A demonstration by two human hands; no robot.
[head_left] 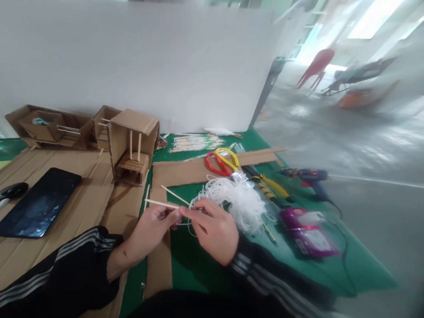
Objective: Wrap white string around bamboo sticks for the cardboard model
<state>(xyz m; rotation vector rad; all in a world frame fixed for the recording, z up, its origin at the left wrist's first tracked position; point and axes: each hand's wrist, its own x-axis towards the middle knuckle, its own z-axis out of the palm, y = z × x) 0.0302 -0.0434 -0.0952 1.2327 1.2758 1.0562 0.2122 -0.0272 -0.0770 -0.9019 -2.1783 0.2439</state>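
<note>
- Left hand (152, 234): thumb and fingers pinched on a pale stick (159, 203), which projects towards the cardboard box (136, 121).
- Right hand (218, 232): fingers bent, tips close to the left fingertips; whether they are closed on a stick, a strand or nothing cannot be told.
- Position of the work: the pale stick lies nearly level between the hands, above the green table top (195, 257); a second stick (173, 194) slants in towards the right fingers.
- White cord (243, 207): a loose tangle just beyond the right hand, with thin strands looping near the fingertips.
- Likely fault, slippage: the sticks are slender and apparently smooth—a slackened pinch could let them roll or skew.
- Likely fault, snagging: a strand caught in the tangle could tug a stick askew or tighten into a knot.
- Likely fault, breakage: uneven pressure from both hands might bend or snap the thin wood.
</note>
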